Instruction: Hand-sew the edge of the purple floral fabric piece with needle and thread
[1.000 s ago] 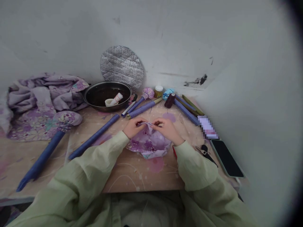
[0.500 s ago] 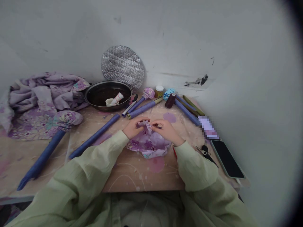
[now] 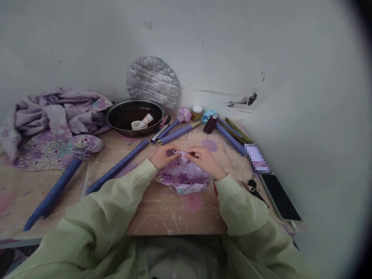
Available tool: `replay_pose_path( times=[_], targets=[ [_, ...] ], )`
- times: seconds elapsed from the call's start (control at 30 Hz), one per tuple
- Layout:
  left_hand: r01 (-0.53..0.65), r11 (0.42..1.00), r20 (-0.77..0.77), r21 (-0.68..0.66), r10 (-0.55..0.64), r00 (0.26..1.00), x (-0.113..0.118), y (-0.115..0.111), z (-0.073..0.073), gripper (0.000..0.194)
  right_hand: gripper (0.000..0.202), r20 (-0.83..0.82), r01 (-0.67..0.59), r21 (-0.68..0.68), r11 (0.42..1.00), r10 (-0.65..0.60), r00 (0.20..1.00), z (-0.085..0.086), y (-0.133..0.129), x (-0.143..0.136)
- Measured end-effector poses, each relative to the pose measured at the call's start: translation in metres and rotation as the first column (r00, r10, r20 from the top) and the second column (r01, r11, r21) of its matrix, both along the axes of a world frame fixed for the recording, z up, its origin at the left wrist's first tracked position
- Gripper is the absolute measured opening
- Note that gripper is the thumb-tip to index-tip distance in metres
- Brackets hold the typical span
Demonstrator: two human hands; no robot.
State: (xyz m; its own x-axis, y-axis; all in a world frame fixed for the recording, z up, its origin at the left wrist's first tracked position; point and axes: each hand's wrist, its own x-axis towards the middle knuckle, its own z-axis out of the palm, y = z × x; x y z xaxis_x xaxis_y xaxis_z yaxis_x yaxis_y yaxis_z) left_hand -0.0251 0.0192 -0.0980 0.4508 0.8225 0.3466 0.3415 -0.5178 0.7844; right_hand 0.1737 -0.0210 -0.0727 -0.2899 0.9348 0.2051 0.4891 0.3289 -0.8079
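A piece of purple flowered fabric (image 3: 186,177) hangs from my fingers over the table, its far edge pinched up and its lower part spread toward me. My left hand (image 3: 163,156) closes thumb and fingers on the edge from the left. From the right, my right hand (image 3: 205,159) pinches the same edge a short way off. Whether a needle or thread is between the fingertips is too small to make out. Something red shows partly by my right cuff.
Behind my hands stand a black pan (image 3: 135,101), a dark spool of thread (image 3: 210,124) and a small jar (image 3: 197,113). Blue wrapped sticks (image 3: 117,166) lie left. Right are a phone (image 3: 280,197) and black-handled scissors (image 3: 255,190). Bunched flowered cloth (image 3: 55,124) fills the far left.
The fabric edge between my fingertips, bunched upward before, is now lower and drawn straighter between both hands. My hands stay almost in place; the whole view shifts slightly.
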Motion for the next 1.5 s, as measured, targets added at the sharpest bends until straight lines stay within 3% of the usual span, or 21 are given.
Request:
replay_pose_path(
  times=[1.13, 1.33, 1.5],
  targets=[
    [0.003, 0.999, -0.028, 0.039, -0.002, 1.000, -0.001, -0.002, 0.003, 0.020, 0.015, 0.039, 0.037, 0.036, 0.999, -0.038, 0.998, 0.004, -0.001, -0.006],
    [0.030, 0.998, -0.083, 0.055, -0.025, 0.996, -0.005, 0.002, 0.015, 0.021, 0.013, 0.047, 0.068, 0.059, 0.996, -0.071, 0.996, 0.009, 0.003, -0.001],
    [-0.038, 0.993, -0.132, 0.111, 0.053, 0.990, -0.007, 0.012, 0.025, 0.021, 0.019, 0.022, 0.131, 0.106, 0.986, -0.134, 0.991, 0.019, 0.009, 0.013]
  ],
)
